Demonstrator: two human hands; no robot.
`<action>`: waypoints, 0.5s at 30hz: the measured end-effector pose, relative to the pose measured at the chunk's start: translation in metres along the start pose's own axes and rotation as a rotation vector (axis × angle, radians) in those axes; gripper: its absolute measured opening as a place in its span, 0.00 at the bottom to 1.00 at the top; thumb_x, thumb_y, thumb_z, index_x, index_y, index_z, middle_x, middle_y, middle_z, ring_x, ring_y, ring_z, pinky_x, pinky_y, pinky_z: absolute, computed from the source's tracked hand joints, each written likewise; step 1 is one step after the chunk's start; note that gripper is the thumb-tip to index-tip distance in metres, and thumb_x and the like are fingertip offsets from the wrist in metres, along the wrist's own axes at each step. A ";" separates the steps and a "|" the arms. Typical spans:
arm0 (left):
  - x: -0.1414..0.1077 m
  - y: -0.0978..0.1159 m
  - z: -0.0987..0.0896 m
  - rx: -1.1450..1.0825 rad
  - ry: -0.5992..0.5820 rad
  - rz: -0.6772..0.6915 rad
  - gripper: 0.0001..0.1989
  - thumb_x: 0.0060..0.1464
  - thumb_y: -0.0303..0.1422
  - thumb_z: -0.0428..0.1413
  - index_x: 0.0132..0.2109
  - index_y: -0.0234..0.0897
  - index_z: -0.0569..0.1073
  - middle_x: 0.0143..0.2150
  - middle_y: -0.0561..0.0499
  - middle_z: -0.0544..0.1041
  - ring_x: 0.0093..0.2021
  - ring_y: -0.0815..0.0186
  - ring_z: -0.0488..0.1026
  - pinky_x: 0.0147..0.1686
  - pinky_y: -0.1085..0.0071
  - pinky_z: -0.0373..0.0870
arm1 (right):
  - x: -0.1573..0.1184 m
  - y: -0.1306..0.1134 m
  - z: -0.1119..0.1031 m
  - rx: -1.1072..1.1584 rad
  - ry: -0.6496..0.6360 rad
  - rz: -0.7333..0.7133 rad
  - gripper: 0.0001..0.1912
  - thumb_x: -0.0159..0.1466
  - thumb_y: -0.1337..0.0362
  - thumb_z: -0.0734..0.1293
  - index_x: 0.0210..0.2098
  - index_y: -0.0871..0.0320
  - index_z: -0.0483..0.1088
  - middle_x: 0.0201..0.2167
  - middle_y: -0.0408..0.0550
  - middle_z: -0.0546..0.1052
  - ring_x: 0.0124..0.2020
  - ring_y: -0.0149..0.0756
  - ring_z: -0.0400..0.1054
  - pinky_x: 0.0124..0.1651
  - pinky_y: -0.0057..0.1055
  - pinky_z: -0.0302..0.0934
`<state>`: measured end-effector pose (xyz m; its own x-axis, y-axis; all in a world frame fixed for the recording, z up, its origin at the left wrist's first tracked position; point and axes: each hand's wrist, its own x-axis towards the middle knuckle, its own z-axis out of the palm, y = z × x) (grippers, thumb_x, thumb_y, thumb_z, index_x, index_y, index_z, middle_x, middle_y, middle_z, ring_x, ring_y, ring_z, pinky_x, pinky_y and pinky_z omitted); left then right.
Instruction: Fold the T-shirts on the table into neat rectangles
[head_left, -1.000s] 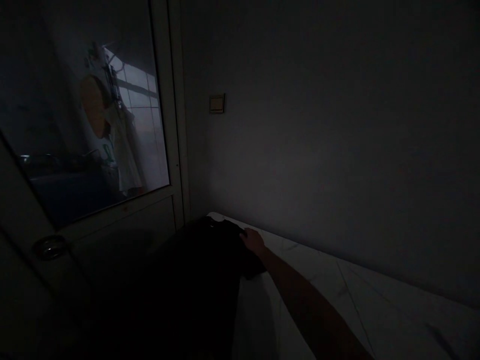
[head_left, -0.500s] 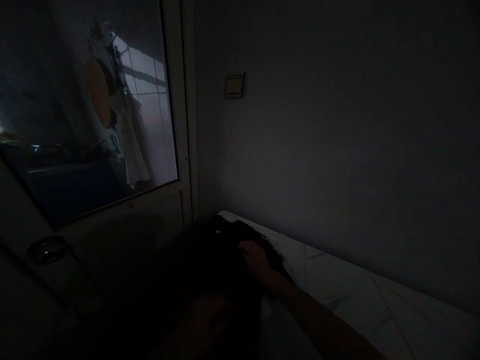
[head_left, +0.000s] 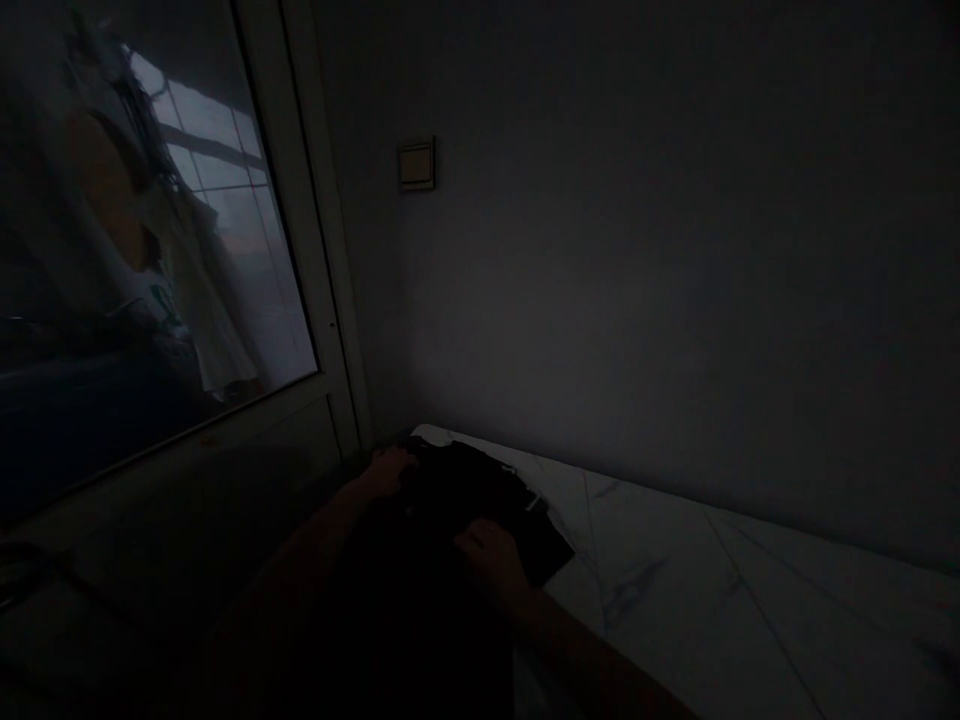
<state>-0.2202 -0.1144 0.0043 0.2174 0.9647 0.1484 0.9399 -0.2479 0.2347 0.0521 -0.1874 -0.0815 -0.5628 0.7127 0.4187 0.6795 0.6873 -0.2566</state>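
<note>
Contacts soft black cloth (head_left: 442, 610) with the right bare hand (head_left: 491, 552), back upward and fingers bent; cannot tell a firm pinch from plain resting contact in the dark folds. Meets the far left margin of the same cloth with the left bare hand (head_left: 391, 470), set farther forward than the right; cannot tell here either between grasping and pressing. Cloth position: spread over the left end of the white, grey-veined, marble-patterned tabletop (head_left: 660, 570), running from near the far corner toward the bottom of the view, beneath and between both hands. Shows small pale marks on the cloth between the hands and along the right border; too dark to read. Behind the tabletop: plain grey wall (head_left: 637, 300), fitted with a square beige wall switch (head_left: 417, 165) in a dark-edged frame, well above the hands. Left of the cloth: pale framed door (head_left: 255, 440) with a large glass panel (head_left: 281, 330). Visible in the panel: tan rounded flat object (head_left: 109, 190), hanging whitish fabric item (head_left: 202, 300) just beside it, and bright gridded area (head_left: 210, 140) behind; cannot tell reflection from direct view. At lower left, barely lit: rounded metal door handle (head_left: 19, 575).
</note>
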 end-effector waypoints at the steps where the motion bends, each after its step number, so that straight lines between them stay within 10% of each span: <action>1: -0.003 -0.002 -0.006 0.011 -0.019 0.004 0.27 0.40 0.19 0.57 0.49 0.43 0.78 0.53 0.47 0.80 0.58 0.53 0.71 0.61 0.56 0.60 | -0.001 0.002 -0.004 -0.018 0.017 0.050 0.16 0.61 0.75 0.63 0.41 0.51 0.77 0.38 0.48 0.80 0.40 0.37 0.74 0.40 0.28 0.63; 9: -0.061 0.005 -0.082 0.004 0.010 0.001 0.08 0.46 0.24 0.54 0.35 0.40 0.73 0.40 0.49 0.80 0.47 0.58 0.75 0.49 0.66 0.69 | -0.005 0.036 -0.077 0.133 0.096 0.333 0.23 0.64 0.72 0.57 0.52 0.53 0.75 0.49 0.50 0.81 0.49 0.39 0.75 0.54 0.34 0.64; 15: -0.113 0.128 -0.177 -0.072 0.495 0.027 0.11 0.58 0.36 0.48 0.45 0.41 0.71 0.38 0.51 0.79 0.38 0.60 0.75 0.41 0.65 0.70 | -0.035 0.032 -0.207 0.221 0.826 0.166 0.17 0.66 0.58 0.59 0.47 0.55 0.75 0.42 0.51 0.81 0.45 0.43 0.74 0.49 0.38 0.68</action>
<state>-0.1709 -0.2709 0.1877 0.0743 0.8044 0.5894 0.9112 -0.2949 0.2876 0.1914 -0.2194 0.0762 0.1158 0.5351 0.8368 0.5677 0.6557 -0.4978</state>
